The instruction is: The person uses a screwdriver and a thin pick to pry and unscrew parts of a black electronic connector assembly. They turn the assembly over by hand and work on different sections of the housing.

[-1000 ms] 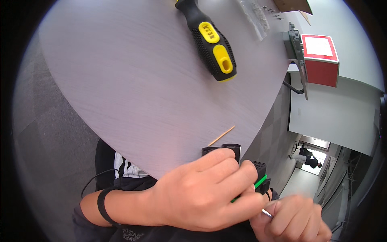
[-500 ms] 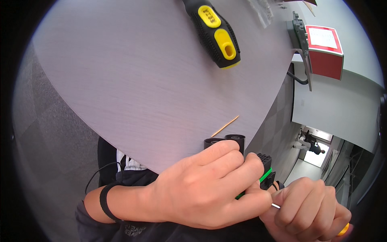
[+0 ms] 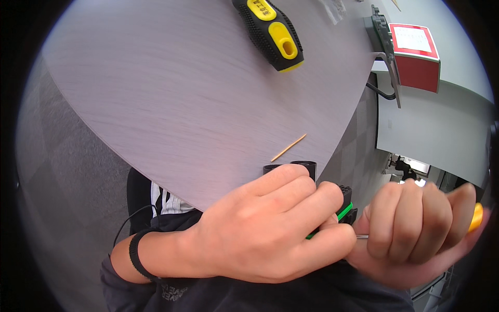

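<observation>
Shaft of what looks like a small screwdriver sits pretty much level across the view now, where a second ago it slanted down to the right. Right hand has swung up alongside the left hand, and the yellow handle end, which was out of sight back then, pokes out past the curled fingers. My read: the driver's getting turned or re-angled while the left hand just acts as a clamp. Can't tell if the tip's biting into anything, since the left fingers cover it.

Both hands are closed, btw: right one wrapped in a fist round the driver, left one curled over the black block. That block is held just off the surface's edge as seen from above; can't tell if anything props it from below.

Looks-wise, it's black and knobbly on top with a bright green strip along the side. Two round black parts peek out behind the left knuckles, maybe attached, maybe not. Most of it is hidden under the fingers, so no clue about the underside.
</observation>
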